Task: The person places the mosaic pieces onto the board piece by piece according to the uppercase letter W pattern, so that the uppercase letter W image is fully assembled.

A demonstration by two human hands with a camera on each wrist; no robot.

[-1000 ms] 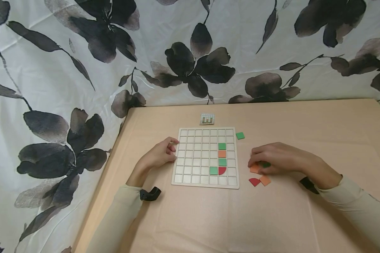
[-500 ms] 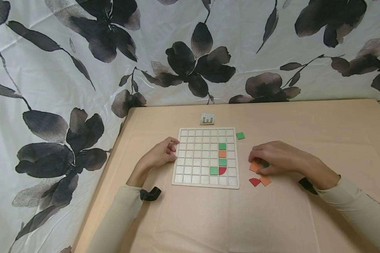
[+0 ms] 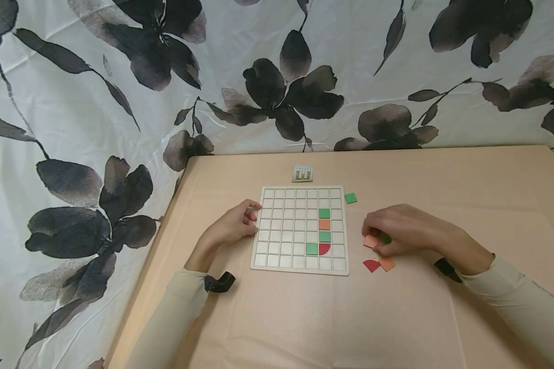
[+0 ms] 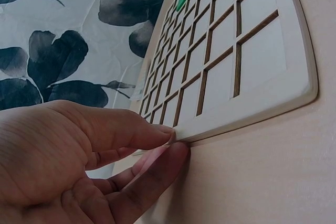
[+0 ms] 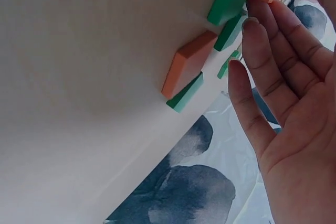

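The right grip (image 3: 399, 229) pinches an orange tile (image 3: 370, 241); the left grip (image 3: 231, 224), thumb and forefinger apart, touches the board (image 3: 288, 225)

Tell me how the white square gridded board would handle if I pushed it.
The white square gridded board looks stiff, since its rim runs flat and even. Broad and low on the smooth-looking beige table, it would probably slide rather than tip. A shove might jostle the flat red quarter-circle tile lying on it.

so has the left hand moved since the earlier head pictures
No, not noticeably: the left hand stays at the same spot along the left edge of the grid board.
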